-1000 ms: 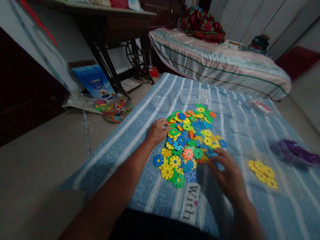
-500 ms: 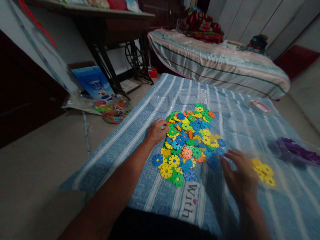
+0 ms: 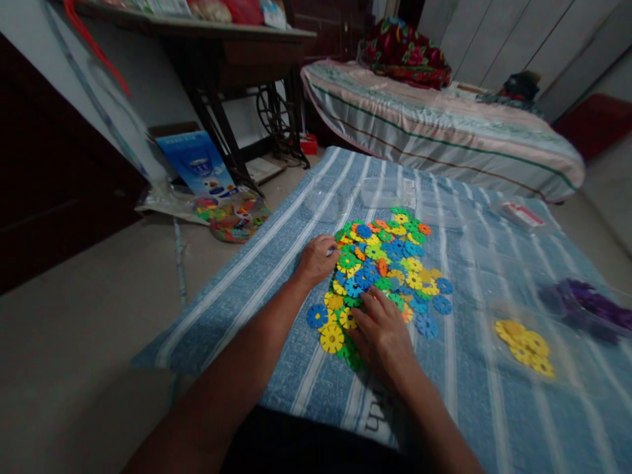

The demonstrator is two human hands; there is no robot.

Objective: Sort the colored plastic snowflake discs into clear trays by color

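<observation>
A loose pile of notched plastic discs (image 3: 374,251) in yellow, green, blue and orange lies on a blue striped cloth (image 3: 276,263). Against the pile's left edge rests my left hand (image 3: 316,259), its fingers curled in towards the thumb; what they hold, if anything, is hidden. My right hand (image 3: 388,332) is over the front of the pile, fingers apart, the tips at the discs beside a yellow disc (image 3: 348,318). It covers several discs. To the right, yellow discs (image 3: 526,347) sit together in a clear shallow container.
A clear tub of purple pieces (image 3: 592,303) stands at the right. Clear plastic containers (image 3: 380,192) line the far side, with a red-and-white box (image 3: 522,214). Bags of colourful pieces (image 3: 237,220) lie on the floor at left. Beyond are a bed (image 3: 444,125) and sewing-machine table (image 3: 222,33).
My right hand has moved left, from beside the pile onto its front part. The left hand stays at the pile's left edge. The whole view has shifted slightly.
</observation>
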